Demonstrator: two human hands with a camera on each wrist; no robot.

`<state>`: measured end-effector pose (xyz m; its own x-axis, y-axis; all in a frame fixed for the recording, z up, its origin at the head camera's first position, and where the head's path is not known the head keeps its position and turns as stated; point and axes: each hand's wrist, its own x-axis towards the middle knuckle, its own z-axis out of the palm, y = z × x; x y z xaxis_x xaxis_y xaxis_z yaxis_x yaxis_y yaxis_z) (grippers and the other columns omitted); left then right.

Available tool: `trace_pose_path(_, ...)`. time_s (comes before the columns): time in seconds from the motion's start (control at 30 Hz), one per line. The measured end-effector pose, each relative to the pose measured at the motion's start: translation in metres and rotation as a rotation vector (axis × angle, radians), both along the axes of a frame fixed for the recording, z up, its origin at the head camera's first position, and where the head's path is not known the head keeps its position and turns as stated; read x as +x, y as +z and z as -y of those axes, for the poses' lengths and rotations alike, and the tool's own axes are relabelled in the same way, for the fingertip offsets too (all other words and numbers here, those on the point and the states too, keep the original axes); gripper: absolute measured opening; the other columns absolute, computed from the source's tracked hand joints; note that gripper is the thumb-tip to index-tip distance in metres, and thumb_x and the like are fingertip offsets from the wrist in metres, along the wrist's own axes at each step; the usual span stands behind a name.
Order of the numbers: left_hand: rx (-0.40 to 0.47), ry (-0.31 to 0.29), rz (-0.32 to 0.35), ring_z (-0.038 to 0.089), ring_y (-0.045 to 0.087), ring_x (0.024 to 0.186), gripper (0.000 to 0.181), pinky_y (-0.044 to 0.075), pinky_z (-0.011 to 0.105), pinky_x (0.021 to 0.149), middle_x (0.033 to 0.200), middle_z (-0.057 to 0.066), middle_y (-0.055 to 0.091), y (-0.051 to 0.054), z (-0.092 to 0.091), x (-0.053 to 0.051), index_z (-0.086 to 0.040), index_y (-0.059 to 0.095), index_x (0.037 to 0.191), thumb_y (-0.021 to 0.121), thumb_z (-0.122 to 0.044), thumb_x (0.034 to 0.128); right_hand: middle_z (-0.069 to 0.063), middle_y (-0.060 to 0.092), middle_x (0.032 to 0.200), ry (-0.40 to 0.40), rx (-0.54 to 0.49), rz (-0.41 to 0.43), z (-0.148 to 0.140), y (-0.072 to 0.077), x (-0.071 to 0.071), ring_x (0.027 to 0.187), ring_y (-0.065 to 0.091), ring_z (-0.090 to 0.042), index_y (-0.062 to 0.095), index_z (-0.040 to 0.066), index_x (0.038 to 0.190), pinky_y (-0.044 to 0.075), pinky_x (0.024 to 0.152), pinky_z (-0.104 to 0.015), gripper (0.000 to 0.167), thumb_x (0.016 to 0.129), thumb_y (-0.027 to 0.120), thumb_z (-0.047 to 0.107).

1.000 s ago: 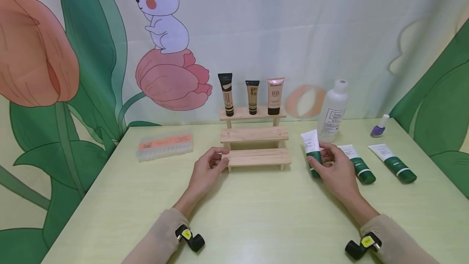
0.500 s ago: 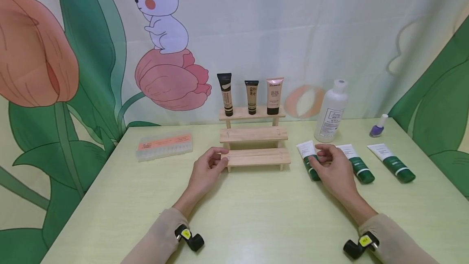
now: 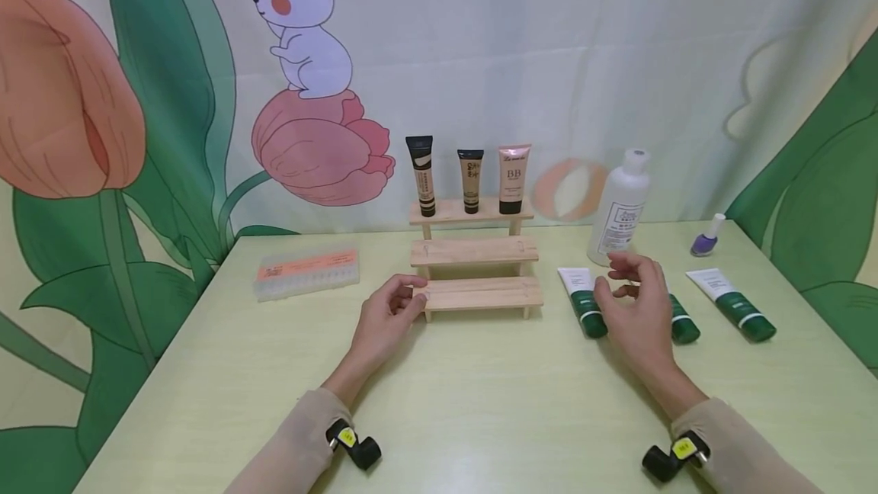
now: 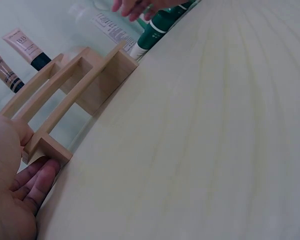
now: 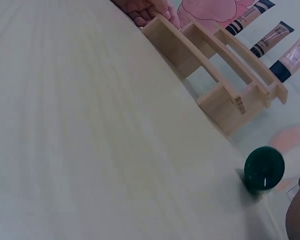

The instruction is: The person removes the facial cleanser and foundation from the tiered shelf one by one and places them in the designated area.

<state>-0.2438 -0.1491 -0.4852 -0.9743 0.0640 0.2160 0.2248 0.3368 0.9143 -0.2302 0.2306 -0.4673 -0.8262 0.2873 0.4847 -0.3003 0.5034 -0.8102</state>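
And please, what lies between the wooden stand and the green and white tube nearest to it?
Only a bare strip of table separates the wooden stand from that green and white tube; the head view shows this.

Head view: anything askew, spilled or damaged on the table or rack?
No spill or damage shows. Slightly odd: the black-and-beige tube atop the pale wooden three-tier rack seems to lean left, while the gold-and-black tube beside it stands nearly straight.
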Motion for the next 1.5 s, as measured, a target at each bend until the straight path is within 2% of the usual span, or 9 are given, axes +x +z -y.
trace_pose_path(0.1,0.004,-0.005,0.002,0.022,0.065,0.092,0.019,0.053,0.027,0.078,0.106,0.006,0.074,-0.001,0.001,0.0,-0.022,0.077,0.129,0.073,-0.021,0.11,-0.007,0.064,0.138,0.067,-0.058,-0.056,0.003,0.008,0.0,0.122,0.062,-0.014,0.059,0.005,0.148,0.053,0.094,-0.014,0.048,0.103,0.075,0.003)
trace_pose_path(0.27,0.003,-0.011,0.005,0.022,0.065,0.091,0.019,0.052,0.027,0.077,0.106,0.006,0.074,-0.002,0.001,0.001,-0.022,0.077,0.129,0.073,-0.022,0.1102,-0.005,0.066,0.14,0.17,-0.139,-0.099,0.013,0.024,-0.008,0.13,0.067,-0.02,0.056,0.008,0.152,0.055,0.098,-0.015,0.052,0.103,0.075,0.001)
trace_pose_path(0.57,-0.004,-0.006,-0.003,0.021,0.066,0.089,0.019,0.053,0.027,0.077,0.104,0.006,0.074,-0.001,0.0,-0.001,-0.022,0.077,0.128,0.073,-0.02,0.1099,-0.01,0.066,0.14,0.287,-0.167,-0.172,0.044,0.058,-0.05,0.133,0.066,-0.026,0.056,0.008,0.151,0.058,0.102,-0.023,0.053,0.102,0.075,0.001)
trace_pose_path(0.8,0.002,0.0,-0.006,0.02,0.066,0.089,0.02,0.054,0.026,0.079,0.104,0.006,0.074,-0.001,0.001,-0.001,-0.02,0.077,0.129,0.074,-0.019,0.109,-0.016,0.065,0.143,0.328,-0.183,-0.162,0.069,0.077,-0.079,0.132,0.065,-0.033,0.056,0.006,0.153,0.06,0.106,-0.042,0.061,0.098,0.082,0.003)
trace_pose_path(1.03,0.002,0.004,-0.003,0.021,0.066,0.089,0.019,0.053,0.025,0.078,0.104,0.005,0.075,0.001,0.0,0.001,-0.021,0.077,0.128,0.073,-0.02,0.1096,-0.016,0.065,0.144,0.345,-0.236,-0.159,0.088,0.085,-0.094,0.13,0.067,-0.031,0.057,0.006,0.152,0.059,0.106,-0.047,0.06,0.098,0.081,0.003)
trace_pose_path(1.3,0.004,0.005,-0.004,0.021,0.065,0.09,0.019,0.053,0.025,0.078,0.104,0.005,0.074,0.0,0.0,0.0,-0.022,0.077,0.127,0.074,-0.02,0.1091,-0.013,0.066,0.144,0.343,-0.214,-0.101,0.097,0.085,-0.101,0.131,0.067,-0.026,0.054,0.012,0.154,0.057,0.106,-0.036,0.05,0.106,0.062,0.0)
trace_pose_path(1.5,0.005,0.009,-0.002,0.02,0.065,0.089,0.019,0.052,0.025,0.078,0.103,0.005,0.073,0.0,0.0,0.0,-0.021,0.077,0.127,0.074,-0.018,0.1086,-0.016,0.066,0.144,0.388,-0.183,-0.091,0.098,0.086,-0.104,0.127,0.067,-0.027,0.049,0.01,0.156,0.057,0.103,-0.035,0.056,0.104,0.065,0.0)
